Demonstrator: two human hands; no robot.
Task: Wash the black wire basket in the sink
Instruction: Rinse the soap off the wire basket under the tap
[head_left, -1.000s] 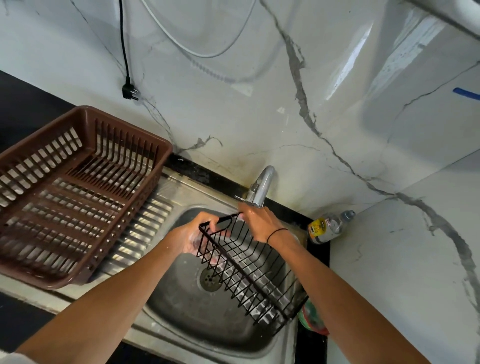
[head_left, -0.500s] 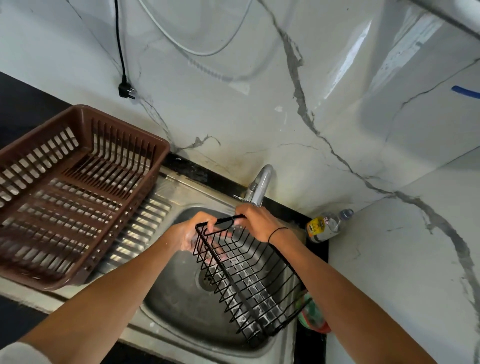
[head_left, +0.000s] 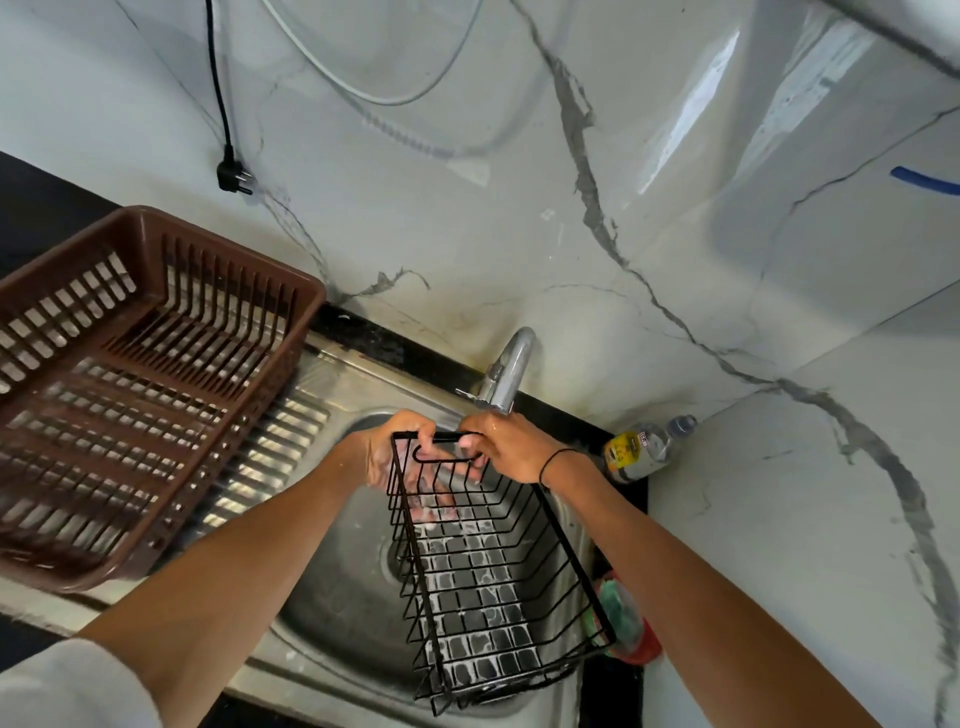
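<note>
Head view: your left hand (head_left: 384, 457) and right hand (head_left: 506, 447) grip the soapy basket (head_left: 488, 566) under the tap (head_left: 511, 371), over the sink (head_left: 337, 582). You're scrubbing; next, probably rinse it.

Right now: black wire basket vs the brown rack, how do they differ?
The black wire basket is thin metal wire; the brown rack is slatted plastic. The black wire basket is held tilted over the sink, gripped at its top end by the left hand and right hand; the brown rack sits untouched on the drainboard. The black wire basket carries white suds; the brown rack shows none. Both are open-topped and empty.
</note>
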